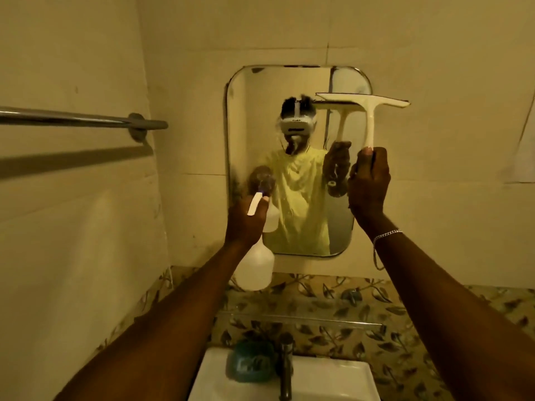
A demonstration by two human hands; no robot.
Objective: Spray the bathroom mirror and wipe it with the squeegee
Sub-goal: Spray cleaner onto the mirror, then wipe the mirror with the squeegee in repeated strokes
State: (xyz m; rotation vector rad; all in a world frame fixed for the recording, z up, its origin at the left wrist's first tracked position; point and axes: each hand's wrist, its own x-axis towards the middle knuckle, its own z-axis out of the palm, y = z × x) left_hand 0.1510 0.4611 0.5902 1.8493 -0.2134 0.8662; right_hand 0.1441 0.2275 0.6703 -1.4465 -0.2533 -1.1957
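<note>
Head view: I see both arms raised toward the wall above the basin.
Mirror [301, 91]: rounded rectangle fixed to the tiled wall; I see droplets and smears on its lower glass.
Right hand [369, 183]: fingers wrapped tight around the foot of the squeegee handle; a chain bracelet [386, 235] sits on the wrist.
Squeegee [369, 111]: white, handle upright, blade level at the mirror's upper right, its right end overhanging the frame. I cannot tell whether the blade touches the glass.
Left hand [246, 221]: closed around the neck of the spray bottle, nozzle aimed at the lower left of the mirror.
Spray bottle [256, 270]: translucent white body hanging below the fist, in front of the mirror's lower left corner.
Towel rail [84, 118]: metal bar on the left wall.
Basin [324, 380]: white, below the mirror, with a dark tap [285, 369] and a green object [250, 363] on its rim.
</note>
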